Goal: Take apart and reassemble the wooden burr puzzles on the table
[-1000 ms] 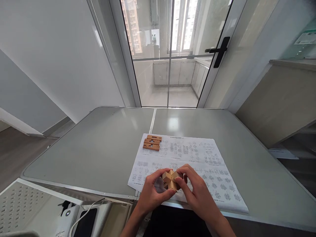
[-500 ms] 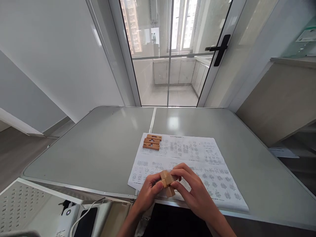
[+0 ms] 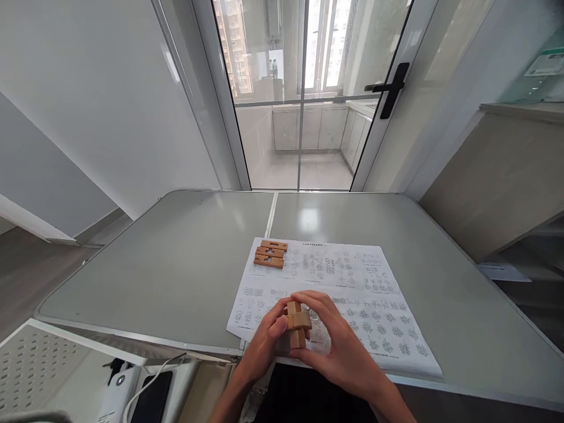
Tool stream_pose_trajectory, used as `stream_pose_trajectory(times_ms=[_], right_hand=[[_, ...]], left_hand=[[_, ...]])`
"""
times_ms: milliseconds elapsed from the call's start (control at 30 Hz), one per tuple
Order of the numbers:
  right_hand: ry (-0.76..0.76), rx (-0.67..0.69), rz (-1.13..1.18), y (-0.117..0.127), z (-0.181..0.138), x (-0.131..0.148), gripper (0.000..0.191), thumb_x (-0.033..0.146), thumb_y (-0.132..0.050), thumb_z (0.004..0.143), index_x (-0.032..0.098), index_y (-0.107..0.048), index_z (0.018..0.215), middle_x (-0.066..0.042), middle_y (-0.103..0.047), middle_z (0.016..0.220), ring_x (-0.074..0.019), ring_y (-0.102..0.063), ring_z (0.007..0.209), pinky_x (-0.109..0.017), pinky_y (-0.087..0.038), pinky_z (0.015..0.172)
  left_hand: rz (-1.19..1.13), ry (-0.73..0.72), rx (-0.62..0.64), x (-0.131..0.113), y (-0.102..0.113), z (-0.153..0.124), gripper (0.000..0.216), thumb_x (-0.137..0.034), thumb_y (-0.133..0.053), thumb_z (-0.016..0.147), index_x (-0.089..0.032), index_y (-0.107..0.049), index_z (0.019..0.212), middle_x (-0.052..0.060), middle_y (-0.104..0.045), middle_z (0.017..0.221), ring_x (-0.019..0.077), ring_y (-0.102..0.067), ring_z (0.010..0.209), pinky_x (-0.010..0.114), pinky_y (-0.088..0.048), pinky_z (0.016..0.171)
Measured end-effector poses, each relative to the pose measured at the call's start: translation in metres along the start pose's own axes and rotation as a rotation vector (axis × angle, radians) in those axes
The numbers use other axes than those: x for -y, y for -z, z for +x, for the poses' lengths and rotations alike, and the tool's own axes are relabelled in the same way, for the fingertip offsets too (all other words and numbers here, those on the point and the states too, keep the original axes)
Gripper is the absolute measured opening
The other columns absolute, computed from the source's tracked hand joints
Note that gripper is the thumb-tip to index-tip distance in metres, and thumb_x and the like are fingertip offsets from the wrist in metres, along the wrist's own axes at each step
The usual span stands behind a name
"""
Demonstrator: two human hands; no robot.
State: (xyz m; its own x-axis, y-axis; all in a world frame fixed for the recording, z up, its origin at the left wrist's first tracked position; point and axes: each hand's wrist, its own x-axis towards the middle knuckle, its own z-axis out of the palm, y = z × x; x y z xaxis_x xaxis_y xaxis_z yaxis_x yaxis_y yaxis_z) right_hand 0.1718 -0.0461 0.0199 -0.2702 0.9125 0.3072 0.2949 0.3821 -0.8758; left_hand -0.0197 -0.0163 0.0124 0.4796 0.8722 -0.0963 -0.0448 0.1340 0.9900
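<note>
Both of my hands hold a small wooden interlocking puzzle (image 3: 296, 324) just above the near edge of the grey table (image 3: 176, 264). My left hand (image 3: 263, 345) grips its left side with thumb and fingers closed. My right hand (image 3: 337, 346) wraps round its right side and top. The puzzle is made of crossed light-brown bars. Under my hands lies a printed sheet of diagrams (image 3: 370, 294). Three loose wooden bars (image 3: 270, 254) lie side by side on the sheet's far left corner.
A glass door with a black handle (image 3: 390, 88) stands beyond the table. A white perforated shelf (image 3: 39, 364) at the lower left carries a power bank (image 3: 115, 395), a cable and a dark phone (image 3: 156, 396). A beige counter (image 3: 506, 170) rises on the right.
The puzzle has been turned in my hands, from a flat cross to a more upright one. Both hands have shifted slightly left and nearer to me.
</note>
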Motion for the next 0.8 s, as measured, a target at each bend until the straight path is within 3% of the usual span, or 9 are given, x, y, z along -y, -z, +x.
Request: stream_pose_trajectory(times_ms=[133,500,700,800], right_hand=[[0.052,-0.026,0.045,-0.001,0.005,0.003,0.07,0.013,-0.081,0.083,0.035,-0.056,0.144,-0.005,-0.064,0.142,-0.0299,-0.051,0.14,-0.052,-0.046,0.118],[0.024,-0.074,0.027,-0.007,0.001,0.007,0.073,0.012,-0.077,0.087,0.037,-0.049,0.15,-0.006,-0.058,0.146,-0.0298,-0.054,0.138,-0.051,-0.049,0.115],[0.081,-0.224,-0.023,-0.007,-0.002,-0.002,0.027,0.023,-0.067,0.1,0.034,-0.068,0.125,-0.009,-0.064,0.132,-0.0294,-0.063,0.124,-0.049,-0.056,0.103],[0.093,-0.252,-0.045,-0.007,-0.003,-0.005,0.023,0.022,-0.064,0.102,0.034,-0.071,0.12,-0.008,-0.067,0.127,-0.0284,-0.065,0.117,-0.047,-0.058,0.097]], left_hand=[[-0.095,0.025,-0.006,0.002,-0.001,0.0,0.07,-0.073,-0.054,0.092,-0.019,-0.059,0.136,0.009,-0.071,0.101,0.0274,-0.068,0.092,0.039,-0.053,0.084],[-0.159,-0.016,0.036,0.01,0.004,0.002,0.069,-0.069,-0.052,0.096,-0.018,-0.052,0.142,0.008,-0.069,0.097,0.0269,-0.066,0.092,0.038,-0.049,0.086],[-0.083,-0.018,-0.005,0.011,0.006,0.001,0.06,-0.068,-0.049,0.098,-0.022,-0.058,0.136,0.01,-0.066,0.127,0.0289,-0.061,0.112,0.037,-0.047,0.093],[-0.037,-0.013,-0.015,0.011,0.007,0.0,0.061,-0.069,-0.047,0.098,-0.022,-0.059,0.135,0.01,-0.063,0.132,0.0304,-0.058,0.119,0.037,-0.046,0.095]])
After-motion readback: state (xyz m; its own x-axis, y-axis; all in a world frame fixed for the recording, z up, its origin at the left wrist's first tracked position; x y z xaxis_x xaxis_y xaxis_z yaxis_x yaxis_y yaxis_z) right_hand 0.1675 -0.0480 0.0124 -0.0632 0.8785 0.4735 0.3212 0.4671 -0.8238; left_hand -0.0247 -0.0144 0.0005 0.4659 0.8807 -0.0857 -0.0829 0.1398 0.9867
